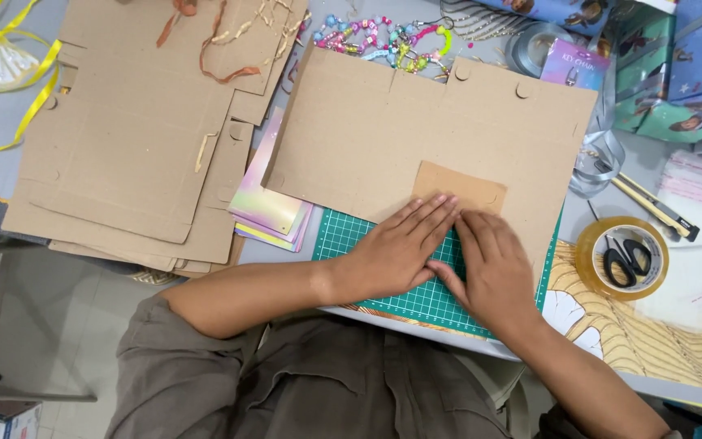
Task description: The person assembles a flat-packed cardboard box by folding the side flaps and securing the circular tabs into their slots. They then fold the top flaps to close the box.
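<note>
Bare green cutting mat left of the hands; tape roll, cardboard stack flanking.

We see an evenly, brightly lit scene under soft overhead light, with colours true and no harsh contrast. Shadows are faint and short, showing only under our left hand and right hand and along the cardboard sheet. A mild sheen sits on the tape roll. Focus is sharp centrally; the corners soften and bend slightly.

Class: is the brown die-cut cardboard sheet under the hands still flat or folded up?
Mostly flat: the brown die-cut cardboard sheet lies spread on the green cutting mat; only one small flap is folded over.
</note>
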